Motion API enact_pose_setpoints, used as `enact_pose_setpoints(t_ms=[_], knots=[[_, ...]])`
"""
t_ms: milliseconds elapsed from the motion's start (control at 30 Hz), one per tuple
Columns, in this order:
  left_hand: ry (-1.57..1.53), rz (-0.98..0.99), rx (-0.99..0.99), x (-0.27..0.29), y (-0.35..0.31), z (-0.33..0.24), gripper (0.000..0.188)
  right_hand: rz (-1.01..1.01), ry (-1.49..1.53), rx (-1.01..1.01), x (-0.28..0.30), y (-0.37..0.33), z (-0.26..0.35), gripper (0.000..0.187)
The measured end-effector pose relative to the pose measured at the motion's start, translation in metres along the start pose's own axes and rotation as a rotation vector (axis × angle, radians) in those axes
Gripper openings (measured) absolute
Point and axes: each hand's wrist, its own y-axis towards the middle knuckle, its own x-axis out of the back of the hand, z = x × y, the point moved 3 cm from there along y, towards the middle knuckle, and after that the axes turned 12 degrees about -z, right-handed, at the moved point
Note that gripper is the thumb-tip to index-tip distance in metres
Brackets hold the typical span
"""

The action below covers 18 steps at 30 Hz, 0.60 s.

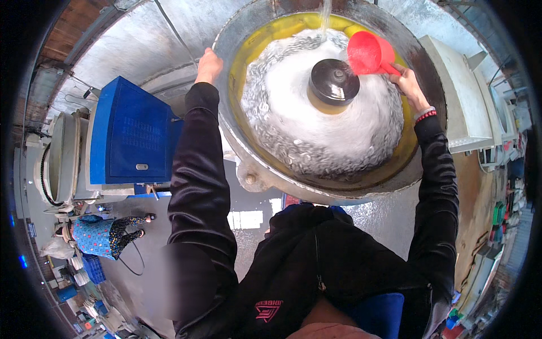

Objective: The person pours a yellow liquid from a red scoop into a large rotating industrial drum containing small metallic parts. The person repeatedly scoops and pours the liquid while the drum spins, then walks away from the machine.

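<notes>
A large round tub with a yellow lining stands before me. Inside it, small silvery metal pieces and white foam ring a black domed centre hub. My left hand is closed on the tub's far-left rim. In my right hand is the handle of a red plastic dipper, held over the tub's right side just beside the hub. The dipper is tilted with its mouth toward the hub, and white, watery liquid shows in it. A stream of water falls in at the far edge.
A blue metal cabinet stands left of my left arm, with a grey round machine beyond it. At the right is a pale metal box. A person in a blue patterned top is at the far left. The floor looks wet.
</notes>
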Motion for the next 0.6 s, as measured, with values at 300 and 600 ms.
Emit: enact_pose_setpoints(t_ms=[300, 600], knots=[[0.021, 0.039, 0.008, -0.005, 0.004, 0.006, 0.040, -0.147, -0.354, 0.412, 0.027, -0.036, 0.011, 0.052], [0.057, 0.005, 0.004, -0.004, 0.002, 0.005, 0.039, -0.245, -0.036, 0.209, -0.002, -0.010, 0.034, 0.049]])
